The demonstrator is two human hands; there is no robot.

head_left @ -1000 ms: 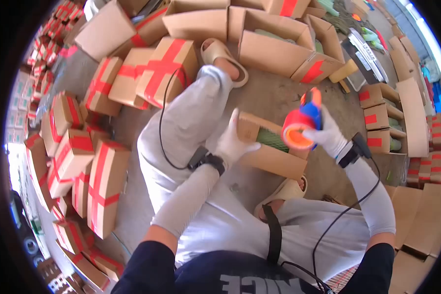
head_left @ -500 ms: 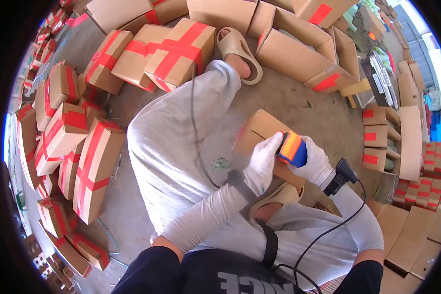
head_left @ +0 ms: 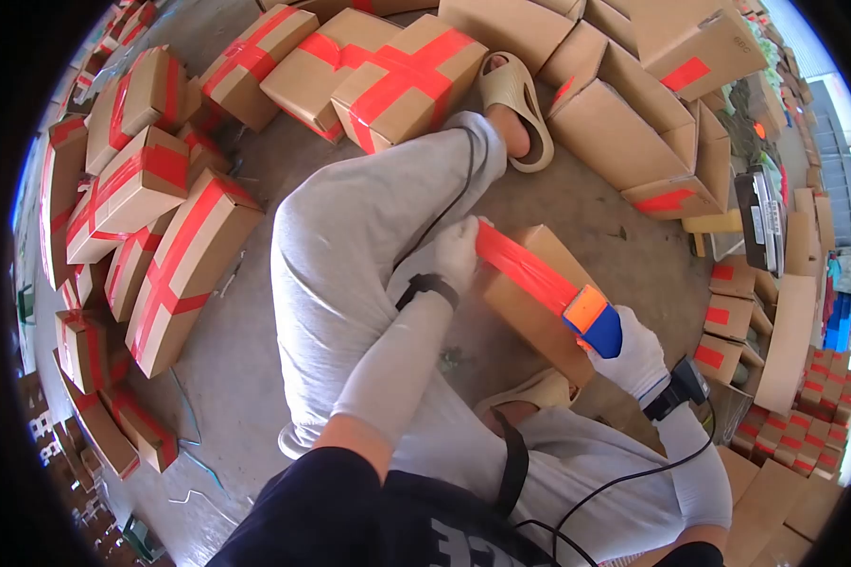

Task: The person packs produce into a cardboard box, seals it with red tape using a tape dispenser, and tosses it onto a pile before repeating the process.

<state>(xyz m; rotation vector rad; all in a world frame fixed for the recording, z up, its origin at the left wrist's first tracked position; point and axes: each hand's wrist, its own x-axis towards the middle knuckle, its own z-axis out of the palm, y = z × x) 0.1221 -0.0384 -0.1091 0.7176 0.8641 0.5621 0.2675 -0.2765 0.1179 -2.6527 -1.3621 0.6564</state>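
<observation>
A brown cardboard box [head_left: 529, 317] lies on the concrete floor between my legs. My left hand [head_left: 459, 250], in a white glove, presses the end of a red tape strip [head_left: 525, 269] at the box's far end. My right hand [head_left: 633, 359], also gloved, grips a blue and orange tape dispenser [head_left: 594, 319] at the box's near side. The red tape runs taut from my left hand to the dispenser across the box top.
Several boxes sealed with red tape crosses [head_left: 161, 255] are piled at the left and top [head_left: 407, 80]. Open and partly taped boxes [head_left: 643, 142] stand at the upper right beside a scale [head_left: 761, 217]. My sandalled foot [head_left: 515, 104] rests against the far boxes.
The box flaps were closed and the dispenser came down onto the box. My left hand moved to the far end, and my right hand pulled a strip of red tape toward me.
</observation>
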